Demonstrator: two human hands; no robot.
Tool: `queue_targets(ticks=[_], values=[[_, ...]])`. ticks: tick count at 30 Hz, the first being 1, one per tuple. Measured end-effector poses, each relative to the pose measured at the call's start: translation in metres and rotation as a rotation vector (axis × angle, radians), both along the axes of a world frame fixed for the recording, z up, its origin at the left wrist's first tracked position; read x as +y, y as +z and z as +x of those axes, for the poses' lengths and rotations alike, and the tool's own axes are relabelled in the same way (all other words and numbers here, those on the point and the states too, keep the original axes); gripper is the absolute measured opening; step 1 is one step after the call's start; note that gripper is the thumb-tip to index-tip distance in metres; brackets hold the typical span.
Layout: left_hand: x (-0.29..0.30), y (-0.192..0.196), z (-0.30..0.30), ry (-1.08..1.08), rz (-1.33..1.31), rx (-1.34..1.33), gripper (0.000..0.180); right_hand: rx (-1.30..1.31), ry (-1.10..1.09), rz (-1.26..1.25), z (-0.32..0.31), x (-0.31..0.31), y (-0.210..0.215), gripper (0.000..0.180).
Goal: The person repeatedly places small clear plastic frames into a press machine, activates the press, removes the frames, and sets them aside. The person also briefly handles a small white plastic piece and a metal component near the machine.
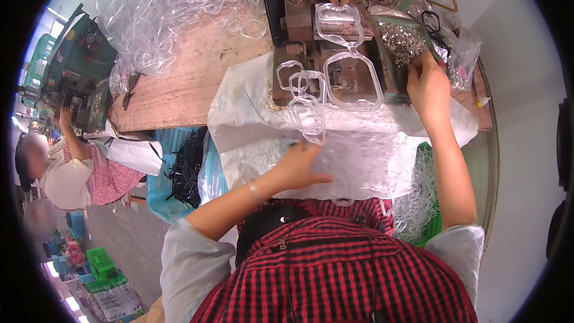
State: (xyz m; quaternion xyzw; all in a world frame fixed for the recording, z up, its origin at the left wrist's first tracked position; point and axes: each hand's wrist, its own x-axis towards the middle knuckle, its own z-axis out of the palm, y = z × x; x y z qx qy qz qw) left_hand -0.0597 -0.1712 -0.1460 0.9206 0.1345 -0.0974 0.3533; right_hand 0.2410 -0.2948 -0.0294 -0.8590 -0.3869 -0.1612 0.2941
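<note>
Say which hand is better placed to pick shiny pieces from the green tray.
Likely the right hand: it's at the green tray, by the shiny pieces; the left hand is beside clear frames.

Right fingers (413, 76) dip into a tray (394, 87) of shiny bits (400, 40); left fingers (320, 178) spread near clear plastic loops (307, 115).

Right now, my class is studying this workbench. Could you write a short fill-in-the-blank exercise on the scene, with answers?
1. The tray at the right hand stands to the ____ of the clear frames.
2. Behind the left hand, a pale band circles the ____.
3. The person's checked clothing is red and ____.
4. Black strips lie in a basket coloured ____.

Missing words: right; wrist; black; blue.
</note>
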Motion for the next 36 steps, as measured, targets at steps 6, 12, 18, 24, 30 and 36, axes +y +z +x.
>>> queue_targets(ticks=[6,12,18,24,30,36], values=[[-0.106,-0.006,0.104,-0.397,-0.338,-0.241,0.072,0.047,0.027,0.162,0.003,0.004,-0.004,0.012],[0.014,0.185,0.035,-0.72,-0.423,0.065,0.026,0.192,-0.003,0.27,-0.01,-0.011,0.001,0.01],[0.079,0.144,-0.006,0.256,0.359,-0.436,0.058,0.382,0.024,0.391,-0.006,0.021,0.008,0.012],[0.092,0.242,-0.03,-0.312,-0.347,0.042,0.032,0.48,-0.005,0.519,-0.001,0.015,0.025,0.012],[0.239,0.178,0.058,0.399,0.601,-0.605,0.015,0.43,0.002,0.469,-0.001,0.011,0.026,0.011],[0.304,0.11,0.124,0.808,0.833,-0.686,0.024,0.49,-0.083,0.52,-0.013,-0.011,0.013,0.011]])
